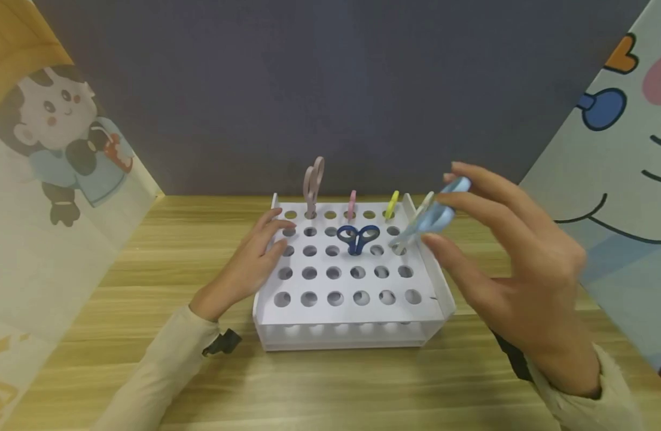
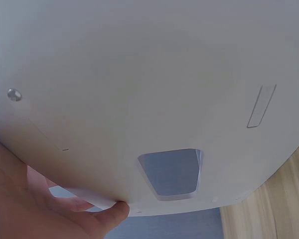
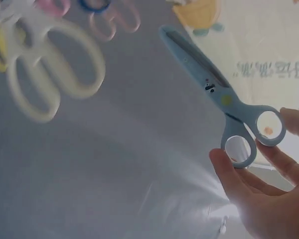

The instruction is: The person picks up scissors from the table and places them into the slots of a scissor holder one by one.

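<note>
the right hand (image 1: 524,269) pinches the light blue scissors (image 1: 429,218) by the handle loops, blades angled down over the right rear holes of the white perforated rack (image 1: 352,311), while the left hand (image 1: 249,263) rests with relaxed fingers on the rack's left edge, left of the dark blue scissors (image 1: 358,238) standing in the rack.

The rack (image 1: 352,311) is white. Dark blue scissors (image 1: 358,237) stand in it beside mauve (image 1: 313,182), pink (image 1: 352,203), yellow (image 1: 392,203) and cream (image 1: 426,203) ones. Pale blue scissors (image 3: 224,97) carry a yellow dot. The desk (image 1: 147,335) is light woodgrain.
</note>
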The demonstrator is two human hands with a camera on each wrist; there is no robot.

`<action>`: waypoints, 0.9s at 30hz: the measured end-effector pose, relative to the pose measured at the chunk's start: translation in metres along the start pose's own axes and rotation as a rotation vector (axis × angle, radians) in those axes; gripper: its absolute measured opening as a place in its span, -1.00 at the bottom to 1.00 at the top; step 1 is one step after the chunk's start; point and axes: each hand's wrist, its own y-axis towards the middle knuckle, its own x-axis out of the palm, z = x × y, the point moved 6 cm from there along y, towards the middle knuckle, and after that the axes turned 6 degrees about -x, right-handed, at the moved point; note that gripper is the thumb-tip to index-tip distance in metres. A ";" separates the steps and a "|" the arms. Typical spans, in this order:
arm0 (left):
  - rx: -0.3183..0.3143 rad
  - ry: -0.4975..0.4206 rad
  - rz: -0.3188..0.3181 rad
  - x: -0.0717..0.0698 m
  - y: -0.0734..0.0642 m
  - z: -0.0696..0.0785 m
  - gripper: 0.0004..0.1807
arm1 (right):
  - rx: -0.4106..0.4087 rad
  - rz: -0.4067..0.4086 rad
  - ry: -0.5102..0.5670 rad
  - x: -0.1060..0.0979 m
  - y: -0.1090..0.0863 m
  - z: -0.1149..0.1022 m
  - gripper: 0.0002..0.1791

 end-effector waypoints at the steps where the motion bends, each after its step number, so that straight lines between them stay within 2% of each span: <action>1: 0.001 0.003 0.000 0.000 0.000 0.000 -0.65 | -0.002 -0.032 0.009 0.007 0.004 -0.005 -0.54; 6: 0.015 0.016 0.007 0.000 0.001 0.000 -0.66 | -0.030 -0.124 0.028 0.035 0.019 -0.027 -0.64; 10: 0.019 0.022 0.008 0.000 0.002 0.000 -0.65 | -0.014 -0.223 0.038 0.055 0.024 -0.034 -0.58; 16: 0.014 0.015 0.007 0.000 0.001 -0.001 -0.66 | 0.022 -0.327 0.091 0.086 0.022 -0.030 -0.63; 27: 0.040 0.015 0.018 0.001 0.000 -0.001 -0.68 | 0.075 -0.563 0.051 0.147 0.012 -0.016 -0.64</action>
